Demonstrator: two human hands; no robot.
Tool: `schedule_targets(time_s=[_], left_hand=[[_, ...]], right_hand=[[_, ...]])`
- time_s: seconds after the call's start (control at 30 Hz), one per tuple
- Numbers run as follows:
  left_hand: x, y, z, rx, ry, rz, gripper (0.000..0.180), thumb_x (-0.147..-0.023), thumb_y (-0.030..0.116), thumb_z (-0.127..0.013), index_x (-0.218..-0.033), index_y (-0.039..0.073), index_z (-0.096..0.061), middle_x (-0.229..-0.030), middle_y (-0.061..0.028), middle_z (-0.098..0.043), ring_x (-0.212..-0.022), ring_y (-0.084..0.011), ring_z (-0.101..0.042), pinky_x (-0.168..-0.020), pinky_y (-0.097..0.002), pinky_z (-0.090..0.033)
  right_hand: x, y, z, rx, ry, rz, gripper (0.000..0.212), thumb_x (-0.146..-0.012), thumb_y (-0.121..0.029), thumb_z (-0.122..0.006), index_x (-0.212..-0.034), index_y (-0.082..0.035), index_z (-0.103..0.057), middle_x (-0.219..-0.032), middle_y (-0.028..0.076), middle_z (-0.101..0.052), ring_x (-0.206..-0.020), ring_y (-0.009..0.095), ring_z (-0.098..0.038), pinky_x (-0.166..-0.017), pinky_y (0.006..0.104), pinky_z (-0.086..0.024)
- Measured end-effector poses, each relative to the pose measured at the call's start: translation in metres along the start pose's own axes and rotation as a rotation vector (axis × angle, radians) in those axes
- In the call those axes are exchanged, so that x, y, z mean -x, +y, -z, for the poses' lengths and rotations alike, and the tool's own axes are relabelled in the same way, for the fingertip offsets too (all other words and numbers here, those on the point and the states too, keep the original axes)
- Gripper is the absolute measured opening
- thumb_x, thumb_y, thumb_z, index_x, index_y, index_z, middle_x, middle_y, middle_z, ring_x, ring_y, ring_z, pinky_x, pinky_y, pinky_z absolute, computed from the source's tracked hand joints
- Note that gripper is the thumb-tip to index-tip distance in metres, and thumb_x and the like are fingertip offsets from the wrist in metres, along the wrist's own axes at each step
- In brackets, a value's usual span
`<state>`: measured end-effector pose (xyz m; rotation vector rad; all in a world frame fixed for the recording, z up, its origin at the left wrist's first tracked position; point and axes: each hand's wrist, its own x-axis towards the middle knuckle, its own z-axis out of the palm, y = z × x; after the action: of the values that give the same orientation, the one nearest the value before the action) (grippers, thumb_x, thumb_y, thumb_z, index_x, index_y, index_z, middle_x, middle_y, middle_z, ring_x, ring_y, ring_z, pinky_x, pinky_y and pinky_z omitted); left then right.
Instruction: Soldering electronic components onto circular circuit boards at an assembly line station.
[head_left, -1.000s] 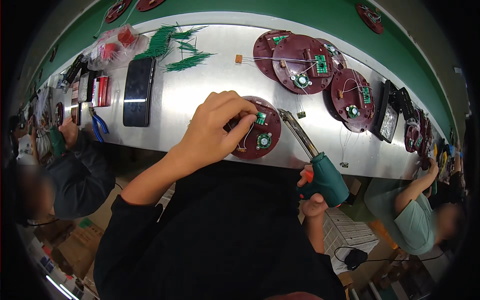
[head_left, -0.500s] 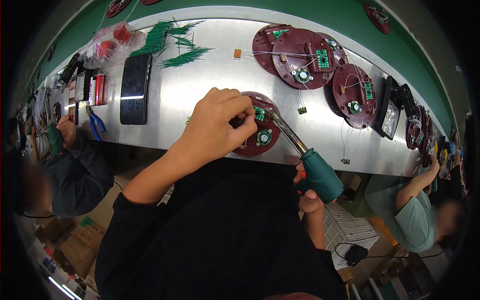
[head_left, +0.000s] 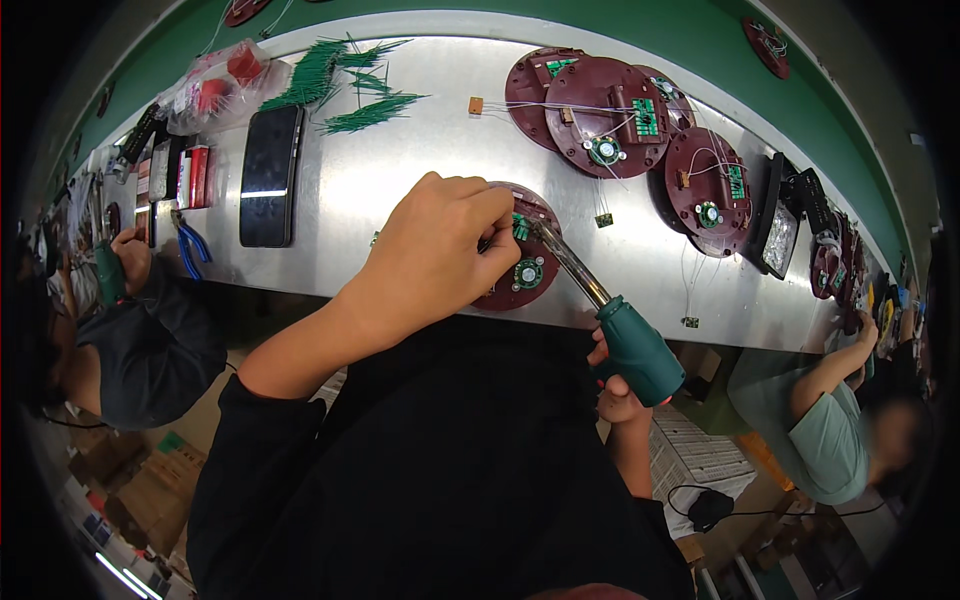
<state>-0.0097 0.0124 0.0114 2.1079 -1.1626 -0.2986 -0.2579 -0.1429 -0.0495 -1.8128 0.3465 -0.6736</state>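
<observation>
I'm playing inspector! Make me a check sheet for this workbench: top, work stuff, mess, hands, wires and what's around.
Surface: shiny metal bench.
Job's things: maroon disc with green board; soldering iron, its tip at the board, contact unclear; spare discs at far right.
Clutter: black phone, blue pliers, green strands, clear bag with red things inside.
Hands: left hand over the disc, fingertips near the board, grip hidden; right hand grips the iron's handle.
Cables: thin white wires on spare discs; black corded block below the bench, right.
Surroundings: a person on the left, another on the right.
</observation>
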Motion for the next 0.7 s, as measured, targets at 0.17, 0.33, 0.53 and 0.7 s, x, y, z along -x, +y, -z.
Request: schedule_targets(time_s=[0.17,0.33,0.53,0.7], left_hand=[[-0.002,0.0,0.002,-0.02,-0.014,-0.015,0.013,-0.081,0.007,-0.078,-0.082,0.003,-0.066,-0.075,-0.0081,-0.066,-0.071,-0.0276,-0.064,-0.072,-0.0386,-0.05],[-0.007,0.003,0.006,0.023,-0.059,-0.017,0.012,-0.083,0.008,-0.075,-0.081,0.001,-0.065,-0.076,-0.0143,-0.067,-0.074,-0.0366,-0.066,-0.073,-0.0462,-0.053],[-0.012,0.008,0.012,-0.013,-0.11,-0.015,0.011,-0.084,0.007,-0.074,-0.083,0.0,-0.065,-0.075,-0.0154,-0.068,-0.074,-0.0374,-0.068,-0.072,-0.0464,-0.054],[-0.018,0.013,0.018,-0.044,-0.145,0.018,0.011,-0.085,0.008,-0.074,-0.082,0.0,-0.066,-0.077,-0.0157,-0.069,-0.072,-0.0363,-0.068,-0.069,-0.0453,-0.054]], right_hand=[[0.006,-0.003,0.003,-0.04,-0.015,-0.06,0.073,-0.1,-0.067,-0.067,-0.099,0.005,-0.074,-0.083,0.009,-0.071,-0.068,0.019,-0.067,-0.061,0.0308,-0.052],[0.012,-0.003,-0.001,-0.12,0.053,-0.228,0.099,-0.096,-0.083,-0.056,-0.124,0.011,-0.065,-0.101,0.017,-0.071,-0.073,0.016,-0.064,-0.065,0.0281,-0.051],[0.013,-0.005,-0.003,-0.095,0.05,-0.243,0.099,-0.094,-0.085,-0.055,-0.12,0.01,-0.065,-0.102,0.017,-0.07,-0.073,0.016,-0.064,-0.065,0.0272,-0.051],[0.011,-0.005,-0.003,-0.1,0.091,-0.243,0.1,-0.095,-0.087,-0.053,-0.12,0.009,-0.065,-0.1,0.017,-0.07,-0.074,0.016,-0.064,-0.065,0.0277,-0.051]])
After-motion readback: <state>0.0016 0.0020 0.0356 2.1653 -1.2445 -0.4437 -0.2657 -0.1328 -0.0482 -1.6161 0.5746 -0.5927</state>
